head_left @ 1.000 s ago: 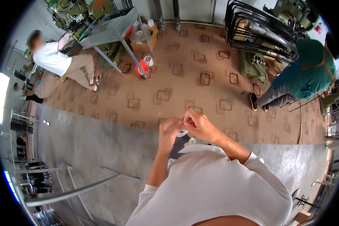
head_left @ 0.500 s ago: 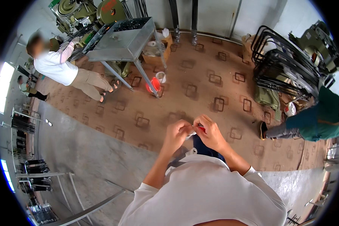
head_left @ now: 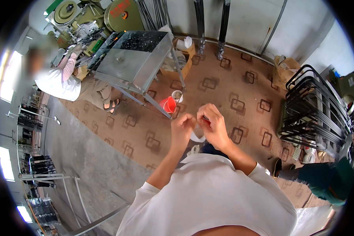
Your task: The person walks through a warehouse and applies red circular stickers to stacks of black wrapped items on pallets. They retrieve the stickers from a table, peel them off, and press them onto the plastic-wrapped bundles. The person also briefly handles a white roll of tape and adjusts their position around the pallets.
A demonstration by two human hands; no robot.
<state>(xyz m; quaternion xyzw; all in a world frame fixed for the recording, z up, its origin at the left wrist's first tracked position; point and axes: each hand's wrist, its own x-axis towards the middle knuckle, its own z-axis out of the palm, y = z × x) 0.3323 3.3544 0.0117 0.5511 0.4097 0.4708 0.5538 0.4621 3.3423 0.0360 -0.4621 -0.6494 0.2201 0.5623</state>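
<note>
Both my hands are raised close together in front of my chest. My left hand (head_left: 182, 129) is closed, its thumb and fingertips pinched together. Beside it, my right hand (head_left: 213, 126) is curled closed too, with a bit of red showing in its palm. A pale, thin white piece (head_left: 198, 138) hangs in a curve just below and between the hands. It seems to be held by my fingers, but its kind is not plain. The fingertips hide most of what they grip.
Ahead left stands a metal table (head_left: 124, 65), with a red bucket (head_left: 169, 104) by its leg. A co-worker (head_left: 63, 84) works at a green machine (head_left: 88, 23). On the right are black bent-tube frames (head_left: 316, 106) and another person (head_left: 322, 179). A metal rail (head_left: 102, 219) lies lower left.
My view has shifted toward the table, which now looks nearer. My hands have risen slightly, and the white piece between them hangs in a wider curve. The person at right appears lower in view.
</note>
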